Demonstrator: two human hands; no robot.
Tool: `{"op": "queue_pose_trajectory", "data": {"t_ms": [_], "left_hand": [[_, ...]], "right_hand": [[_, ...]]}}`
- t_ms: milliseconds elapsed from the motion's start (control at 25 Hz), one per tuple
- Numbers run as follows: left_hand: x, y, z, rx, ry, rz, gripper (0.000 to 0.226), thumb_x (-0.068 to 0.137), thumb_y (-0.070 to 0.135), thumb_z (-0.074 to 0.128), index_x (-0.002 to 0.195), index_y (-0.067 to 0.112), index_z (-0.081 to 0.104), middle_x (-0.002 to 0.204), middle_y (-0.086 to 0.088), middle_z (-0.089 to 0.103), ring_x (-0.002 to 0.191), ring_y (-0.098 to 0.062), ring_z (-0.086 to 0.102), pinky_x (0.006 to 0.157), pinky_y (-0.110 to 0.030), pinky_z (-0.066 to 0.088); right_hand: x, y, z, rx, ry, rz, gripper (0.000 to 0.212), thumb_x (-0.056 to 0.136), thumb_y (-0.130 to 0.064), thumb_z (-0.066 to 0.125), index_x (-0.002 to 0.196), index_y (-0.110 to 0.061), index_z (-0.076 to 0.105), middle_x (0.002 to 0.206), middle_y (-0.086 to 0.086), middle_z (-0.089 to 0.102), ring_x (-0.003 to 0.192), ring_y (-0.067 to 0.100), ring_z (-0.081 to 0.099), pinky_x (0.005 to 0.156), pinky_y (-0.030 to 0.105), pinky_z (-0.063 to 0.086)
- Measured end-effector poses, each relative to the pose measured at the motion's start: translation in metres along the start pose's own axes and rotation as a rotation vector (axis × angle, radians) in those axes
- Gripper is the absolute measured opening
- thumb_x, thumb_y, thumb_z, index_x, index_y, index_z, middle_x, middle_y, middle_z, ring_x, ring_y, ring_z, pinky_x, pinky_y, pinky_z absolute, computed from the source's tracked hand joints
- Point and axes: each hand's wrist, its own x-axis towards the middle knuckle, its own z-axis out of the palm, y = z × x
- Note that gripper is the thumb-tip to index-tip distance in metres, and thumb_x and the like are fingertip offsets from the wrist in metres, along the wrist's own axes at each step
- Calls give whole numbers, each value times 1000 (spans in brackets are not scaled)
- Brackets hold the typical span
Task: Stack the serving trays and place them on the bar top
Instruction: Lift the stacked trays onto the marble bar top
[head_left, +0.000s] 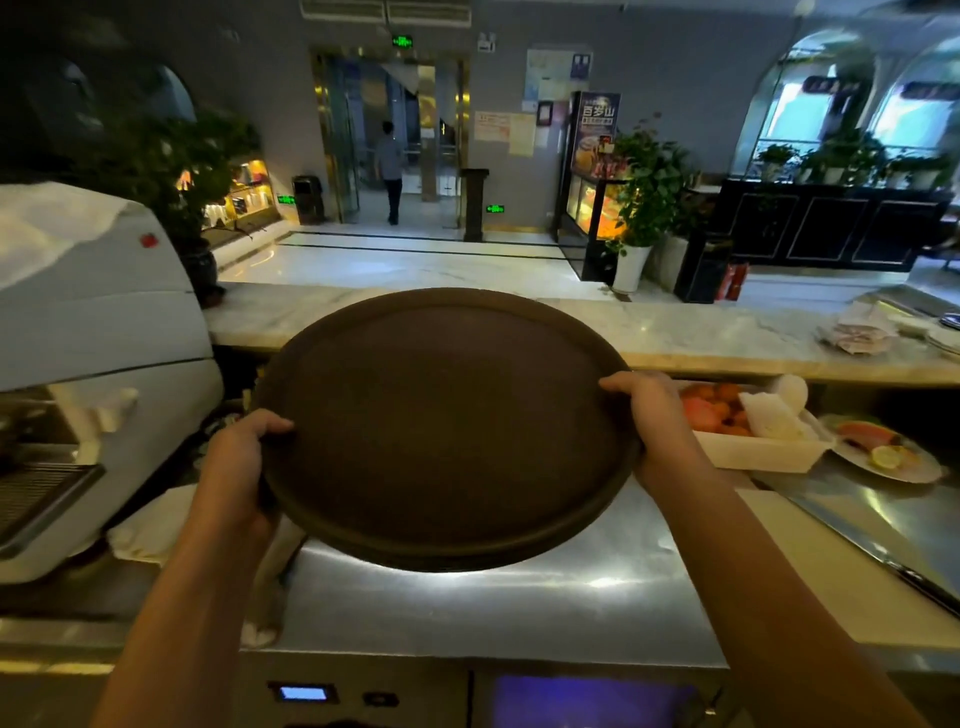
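A stack of round dark brown serving trays (447, 426) hangs in the air above the steel counter (519, 597), tilted a little toward me. My left hand (236, 457) grips its left rim with the thumb on top. My right hand (657, 421) grips the right rim the same way. At the near edge a second rim shows under the top tray. The marble bar top (675, 332) runs across just behind the trays, whose far edge overlaps it in view.
A white coffee machine (93, 364) stands at the left with a white cloth (150, 525) below it. At the right are a white box of fruit (753, 426), a plate with lemon (883, 452), and papers (857, 332) on the bar top.
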Motion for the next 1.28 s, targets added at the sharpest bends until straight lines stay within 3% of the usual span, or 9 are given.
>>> {"op": "queue_pose_trajectory", "data": {"t_ms": [80, 200, 400, 560, 720, 840, 1040, 1160, 1280], "left_hand": [[10, 14, -22, 1, 17, -5, 50, 77, 19, 54, 125, 9, 58, 120, -11, 66, 100, -31, 64, 68, -37, 49], [22, 31, -47, 12, 38, 4, 36, 85, 15, 51, 120, 8, 56, 111, -12, 66, 90, -28, 64, 67, -37, 49], [42, 50, -61, 44, 65, 34, 11, 90, 13, 46, 87, 18, 56, 93, -6, 62, 82, -24, 61, 71, -36, 48], [75, 58, -56, 45, 121, 60, 10, 87, 13, 50, 94, 16, 57, 102, -9, 64, 90, -27, 62, 74, -36, 50], [109, 73, -31, 60, 213, 77, 14, 85, 16, 52, 99, 16, 56, 104, -10, 65, 94, -29, 64, 72, -39, 51], [133, 84, -6, 58, 243, 93, 14, 84, 18, 53, 98, 15, 55, 99, -10, 64, 89, -30, 63, 69, -36, 51], [177, 97, 22, 46, 282, 132, 49, 79, 15, 55, 128, 9, 51, 116, -13, 65, 98, -31, 66, 69, -36, 52], [201, 104, 32, 27, 258, 127, 52, 78, 14, 55, 130, 7, 50, 113, -13, 67, 93, -30, 68, 66, -34, 53], [226, 111, 40, 60, 205, 112, 52, 78, 15, 53, 130, 5, 50, 112, -14, 66, 85, -29, 68, 57, -32, 52]], "right_hand": [[-4, 5, 27, -16, -37, -7, 40, 87, -10, 58, 127, -9, 53, 114, 10, 64, 86, 20, 62, 57, 30, 44], [-4, 17, 64, -51, -70, -16, 36, 87, -10, 58, 122, -9, 55, 114, 13, 65, 92, 25, 65, 59, 32, 48], [11, 24, 107, -98, -95, -17, 28, 86, -8, 59, 114, -10, 55, 109, 13, 64, 95, 29, 64, 75, 40, 55], [45, 13, 137, -90, -119, -10, 23, 87, -9, 59, 109, -13, 53, 108, 12, 60, 95, 29, 61, 79, 43, 55], [90, -7, 159, -101, -174, -32, 29, 88, -8, 58, 116, -8, 50, 104, 14, 58, 88, 27, 59, 61, 34, 50], [126, -23, 174, -95, -222, -63, 30, 88, -9, 56, 117, -4, 51, 106, 16, 61, 90, 29, 62, 59, 34, 50], [168, -44, 192, -80, -260, -110, 12, 90, -7, 53, 102, -8, 52, 95, 8, 59, 82, 21, 59, 60, 34, 51], [184, -57, 201, -86, -257, -151, 10, 90, -4, 50, 99, -2, 55, 89, 8, 57, 74, 18, 57, 67, 38, 52], [204, -62, 213, -127, -213, -189, 9, 92, -5, 49, 85, -11, 51, 96, 11, 58, 75, 17, 57, 63, 33, 50]]}}
